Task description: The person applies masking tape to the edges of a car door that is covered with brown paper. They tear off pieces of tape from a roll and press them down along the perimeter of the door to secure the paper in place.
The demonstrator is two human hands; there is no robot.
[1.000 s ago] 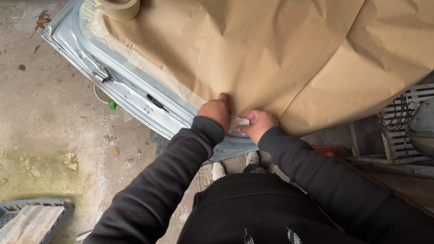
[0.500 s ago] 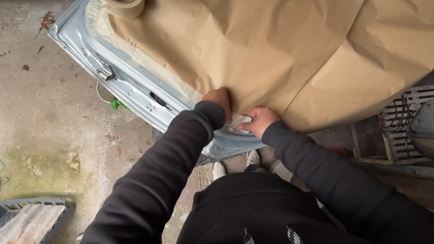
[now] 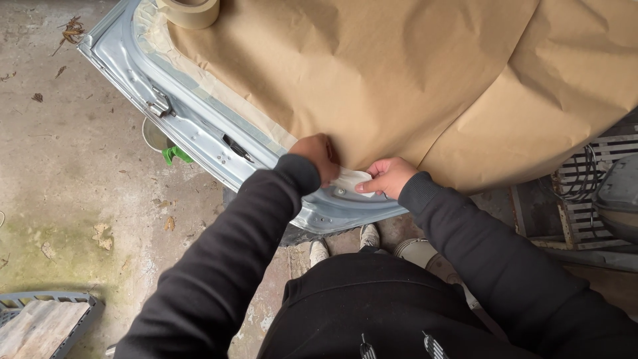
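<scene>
Floor: stained concrete [image 3: 73, 166], outdoors.
Tape strip: pale piece [image 3: 351, 179] at paper's lower edge, over door rim.
Left hand: [image 3: 318, 154] fingers curled, pressing strip onto paper.
Right hand: [image 3: 385, 176] pinching strip's other end.
Paper: brown sheet [image 3: 412, 80] covers most of door.
Door: grey panel [image 3: 199, 126]; left edge looks taped, near edge partly done, right side loose.
Roll: tape roll [image 3: 189, 10] on top corner.
</scene>
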